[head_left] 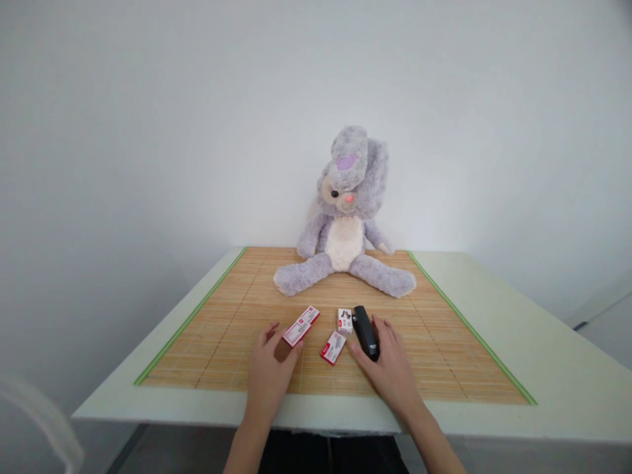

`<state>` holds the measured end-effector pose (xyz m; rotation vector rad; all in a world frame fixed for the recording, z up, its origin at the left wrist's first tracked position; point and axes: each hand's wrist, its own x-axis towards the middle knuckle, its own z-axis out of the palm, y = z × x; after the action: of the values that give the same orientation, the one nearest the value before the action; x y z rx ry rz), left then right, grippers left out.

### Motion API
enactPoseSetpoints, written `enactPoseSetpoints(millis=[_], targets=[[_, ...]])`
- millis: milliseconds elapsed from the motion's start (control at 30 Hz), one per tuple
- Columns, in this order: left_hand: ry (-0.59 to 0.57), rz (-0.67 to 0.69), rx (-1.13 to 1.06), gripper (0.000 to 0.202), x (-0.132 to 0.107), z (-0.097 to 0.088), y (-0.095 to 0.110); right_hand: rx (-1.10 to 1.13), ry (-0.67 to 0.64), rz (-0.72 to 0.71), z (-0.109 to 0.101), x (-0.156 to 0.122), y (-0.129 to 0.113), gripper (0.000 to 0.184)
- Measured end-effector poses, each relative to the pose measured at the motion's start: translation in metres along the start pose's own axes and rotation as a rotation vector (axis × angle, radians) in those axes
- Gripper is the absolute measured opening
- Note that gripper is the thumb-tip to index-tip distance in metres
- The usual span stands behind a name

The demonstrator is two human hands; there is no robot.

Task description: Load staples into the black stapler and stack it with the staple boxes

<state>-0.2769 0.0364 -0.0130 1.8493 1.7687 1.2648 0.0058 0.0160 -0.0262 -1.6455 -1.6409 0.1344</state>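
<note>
White walls (197, 131) surround a pale table (494, 283) with a bamboo mat (222, 336), where a plush rabbit (344, 243) sits (one ear flopped over its eye). The left hand (271, 368) has its thumb and fingers either side of paired red-and-white boxes (301, 326); I cannot tell whether they pinch. The right hand (390, 362) curves, thumb spread away, around a black stapler (365, 333), its grip unclear. Between the hands lie an upper carton (344, 320), just beside the stapler, and a lower carton (332, 348).
</note>
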Motion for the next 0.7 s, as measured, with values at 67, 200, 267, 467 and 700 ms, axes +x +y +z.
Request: enactPoseSetpoints(millis=[67,200,267,467,700], targets=[[-0.035,0.020,0.012,0.040,-0.015,-0.012,-0.008,-0.007,-0.014,0.010,0.000,0.000,-0.001,0.077],[-0.072,0.073,0.123,0.036,-0.030,-0.027,-0.024,-0.005,-0.036,0.012,-0.003,0.000,-0.003,0.077],[-0.070,0.081,0.189,0.036,-0.031,-0.028,-0.027,-0.015,-0.043,0.011,-0.004,-0.001,-0.004,0.078],[0.040,0.085,0.104,0.043,-0.026,-0.013,0.008,-0.044,-0.041,-0.010,-0.002,-0.001,-0.003,0.077],[-0.178,0.234,0.222,0.048,-0.024,0.030,0.065,-0.044,0.003,-0.053,-0.002,0.002,-0.002,0.057]])
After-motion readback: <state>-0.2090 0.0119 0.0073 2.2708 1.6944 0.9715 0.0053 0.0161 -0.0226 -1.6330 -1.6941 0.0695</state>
